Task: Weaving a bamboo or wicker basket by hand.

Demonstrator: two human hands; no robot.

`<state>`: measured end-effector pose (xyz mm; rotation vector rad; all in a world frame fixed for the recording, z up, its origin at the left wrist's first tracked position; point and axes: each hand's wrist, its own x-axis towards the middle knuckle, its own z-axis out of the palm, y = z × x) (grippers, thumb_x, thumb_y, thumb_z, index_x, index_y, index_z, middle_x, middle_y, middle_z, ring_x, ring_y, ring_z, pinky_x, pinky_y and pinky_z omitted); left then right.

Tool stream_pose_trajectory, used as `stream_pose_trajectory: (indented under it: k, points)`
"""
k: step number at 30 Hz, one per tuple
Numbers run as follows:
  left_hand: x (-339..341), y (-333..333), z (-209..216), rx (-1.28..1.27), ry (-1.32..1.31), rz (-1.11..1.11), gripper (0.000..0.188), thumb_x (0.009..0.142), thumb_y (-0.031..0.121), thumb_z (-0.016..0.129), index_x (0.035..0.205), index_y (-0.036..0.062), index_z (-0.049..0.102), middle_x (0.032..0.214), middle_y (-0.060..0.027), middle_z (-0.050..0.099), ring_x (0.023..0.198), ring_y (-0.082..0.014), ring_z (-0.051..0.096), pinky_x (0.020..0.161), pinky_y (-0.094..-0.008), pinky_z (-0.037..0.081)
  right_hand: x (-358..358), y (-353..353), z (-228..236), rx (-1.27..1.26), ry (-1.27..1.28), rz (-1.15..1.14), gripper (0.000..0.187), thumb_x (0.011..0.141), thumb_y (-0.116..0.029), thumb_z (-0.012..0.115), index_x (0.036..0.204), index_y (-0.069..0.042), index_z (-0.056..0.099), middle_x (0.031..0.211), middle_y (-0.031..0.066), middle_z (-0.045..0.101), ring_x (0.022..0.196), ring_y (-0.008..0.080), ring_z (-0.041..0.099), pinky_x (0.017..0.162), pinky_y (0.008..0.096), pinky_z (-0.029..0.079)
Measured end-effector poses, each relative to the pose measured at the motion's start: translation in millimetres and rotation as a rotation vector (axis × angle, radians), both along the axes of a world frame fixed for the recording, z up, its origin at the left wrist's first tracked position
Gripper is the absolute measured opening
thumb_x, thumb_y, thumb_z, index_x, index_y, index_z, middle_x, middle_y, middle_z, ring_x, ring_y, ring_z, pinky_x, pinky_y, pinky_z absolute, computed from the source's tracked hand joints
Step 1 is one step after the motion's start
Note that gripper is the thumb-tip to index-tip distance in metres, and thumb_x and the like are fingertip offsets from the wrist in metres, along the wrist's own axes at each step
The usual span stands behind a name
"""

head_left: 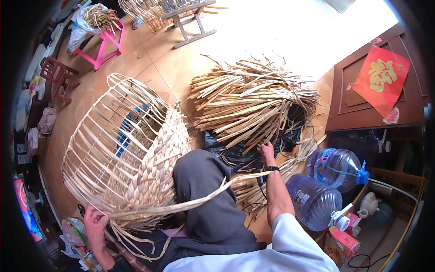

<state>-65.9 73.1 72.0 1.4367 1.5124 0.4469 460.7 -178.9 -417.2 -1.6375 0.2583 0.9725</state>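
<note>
A large half-woven basket leans on its side at my left knee. One part is thickly braided from pale dried plant stalks; the rest is bare open ribs. My left hand is closed at the basket's near lower edge, where a long loose strand starts and runs right across my lap to my right forearm. My right hand reaches to the near edge of a big heap of dried stalks, its fingers closed round stalk ends. Black plastic sheeting lies under the heap.
Two big clear water bottles lie at my right, beside loose stalks and a low shelf. Behind them stands a brown door with a red paper diamond. A pink stool carrying more stalks and a small wooden chair are far left.
</note>
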Motion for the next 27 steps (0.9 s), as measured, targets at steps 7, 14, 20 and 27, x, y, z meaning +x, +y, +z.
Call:
stream_pose_trajectory:
  k: [7, 14, 20, 27]
  points:
    - [3.2, -1.2, 8.6, -0.028, 0.103, 0.074, 0.032, 0.076, 0.005, 0.071, 0.104, 0.0045, 0.055, 0.088, -0.0047, 0.066, 0.083, -0.0110, 0.063, 0.079, -0.0239, 0.048, -16.1, 94.9, 13.4, 0.331, 0.202, -0.360, 0.043, 0.099, -0.001, 0.046, 0.142, -0.003, 0.044, 0.132, 0.0168, 0.060, 0.111, 0.0313, 0.065, 0.088, 0.0394, 0.058]
    - [3.7, -2.3, 6.8, -0.003, 0.074, 0.056, 0.039, 0.078, 0.015, 0.082, 0.105, 0.0043, 0.055, 0.088, -0.0044, 0.067, 0.081, -0.0107, 0.063, 0.078, -0.0233, 0.048, 17.9, 101.4, -10.7, -0.038, -0.818, 0.249, 0.030, 0.092, -0.016, 0.059, 0.112, 0.006, 0.066, 0.102, 0.0212, 0.073, 0.096, 0.0307, 0.069, 0.082, 0.0381, 0.053]
    - [-9.5, 4.5, 5.0, -0.082, 0.110, 0.034, 0.034, 0.078, 0.008, 0.078, 0.104, 0.0062, 0.055, 0.093, -0.0016, 0.065, 0.086, -0.0103, 0.061, 0.083, -0.0252, 0.047, 62.6, 90.7, -1.5, -0.321, -0.688, 0.455, 0.034, 0.084, -0.016, 0.066, 0.109, 0.008, 0.068, 0.111, 0.0305, 0.068, 0.105, 0.0433, 0.066, 0.089, 0.0416, 0.051]
    - [-6.4, 2.7, -0.1, -0.072, 0.075, 0.060, 0.034, 0.077, 0.007, 0.077, 0.103, 0.0064, 0.055, 0.093, -0.0018, 0.065, 0.087, -0.0104, 0.061, 0.083, -0.0248, 0.047, 57.1, 78.8, -48.5, -0.358, -0.733, -0.033, 0.043, 0.082, -0.011, 0.070, 0.121, 0.004, 0.063, 0.102, 0.0099, 0.070, 0.080, 0.0196, 0.065, 0.068, 0.0316, 0.052]
